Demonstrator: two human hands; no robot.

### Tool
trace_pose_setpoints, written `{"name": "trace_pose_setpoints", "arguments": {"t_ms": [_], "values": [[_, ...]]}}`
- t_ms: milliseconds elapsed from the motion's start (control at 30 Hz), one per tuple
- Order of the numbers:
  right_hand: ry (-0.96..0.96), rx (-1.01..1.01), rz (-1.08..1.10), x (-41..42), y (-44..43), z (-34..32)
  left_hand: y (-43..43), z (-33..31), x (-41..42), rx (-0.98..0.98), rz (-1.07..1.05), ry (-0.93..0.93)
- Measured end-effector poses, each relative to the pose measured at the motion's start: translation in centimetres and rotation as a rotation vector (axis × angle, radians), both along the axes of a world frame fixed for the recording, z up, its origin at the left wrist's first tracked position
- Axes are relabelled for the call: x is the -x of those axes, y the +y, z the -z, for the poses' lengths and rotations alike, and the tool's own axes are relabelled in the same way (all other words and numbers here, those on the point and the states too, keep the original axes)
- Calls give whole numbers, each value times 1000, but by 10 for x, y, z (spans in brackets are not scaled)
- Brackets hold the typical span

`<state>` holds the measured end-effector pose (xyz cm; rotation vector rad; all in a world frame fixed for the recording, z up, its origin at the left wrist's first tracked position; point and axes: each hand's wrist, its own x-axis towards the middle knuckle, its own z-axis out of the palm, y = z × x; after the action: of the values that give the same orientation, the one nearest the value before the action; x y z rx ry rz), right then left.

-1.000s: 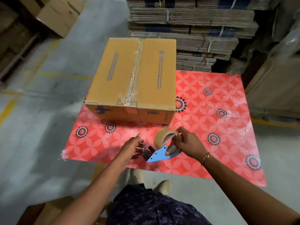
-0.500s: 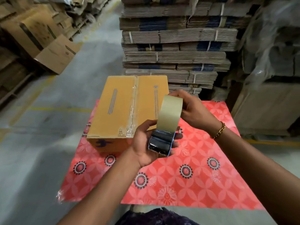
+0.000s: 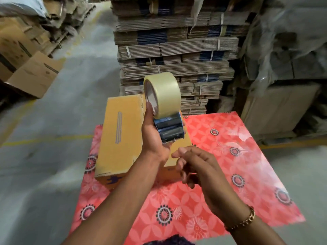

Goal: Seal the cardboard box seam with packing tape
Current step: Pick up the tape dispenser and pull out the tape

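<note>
Tape dispenser (image 3: 168, 129) in the centre of the frame, gripped around its blue body by the left hand (image 3: 155, 138), with the roll of clear packing tape (image 3: 163, 94) standing above the fingers. The right hand (image 3: 196, 165), just below and right of it, is empty, its fingers loosely curled and touching nothing. The cardboard box (image 3: 120, 138) lies behind both hands on the red patterned sheet (image 3: 230, 156), left of centre; its top seam is hidden by the left hand and the dispenser, so whether it is sealed cannot be told from here.

Risks, as a judgement: the loose tape end is not visible, and it may cling back to the roll or wrinkle if pulled at an angle; the serrated cutter near the dispenser's lower edge could catch the reaching fingers; a strip begun off-centre would miss the seam.

Count: one dispenser, one roll, one box on the sheet, two hands, one bracelet (image 3: 242, 221) at lower right.
</note>
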<state>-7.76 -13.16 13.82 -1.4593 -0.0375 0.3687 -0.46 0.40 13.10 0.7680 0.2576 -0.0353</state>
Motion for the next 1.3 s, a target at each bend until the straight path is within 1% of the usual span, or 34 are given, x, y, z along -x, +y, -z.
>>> {"name": "trace_pose_setpoints", "arguments": {"t_ms": [100,300,400,533,633,733,833,1033,1100,1200,1300], "values": [[46,-58,54,-6,18,-1,1,-2,-1,-40,2,-27],[33,-82,193,-11,33,-8,2,-6,5,-150,-51,-66],[34,-115,245,-12,37,-10,3,-2,4,-159,-105,-80],[19,-114,267,-14,40,-12,4,3,4,-163,-85,-78],[7,-123,266,-13,39,-10,1,6,4,-170,-76,-45],[37,-129,239,-5,37,-3,6,6,-4,-126,-153,24],[71,-151,212,0,33,1,18,1,-13,-85,-197,2],[60,-83,155,-18,34,-11,12,-5,-4,-200,-162,-12],[74,-57,115,-22,35,-15,8,-5,-1,-212,-135,-18],[93,-26,100,-27,34,-17,5,-4,1,-248,-126,-63],[87,-37,118,-30,32,-16,4,-3,0,-284,-119,-114]]}}
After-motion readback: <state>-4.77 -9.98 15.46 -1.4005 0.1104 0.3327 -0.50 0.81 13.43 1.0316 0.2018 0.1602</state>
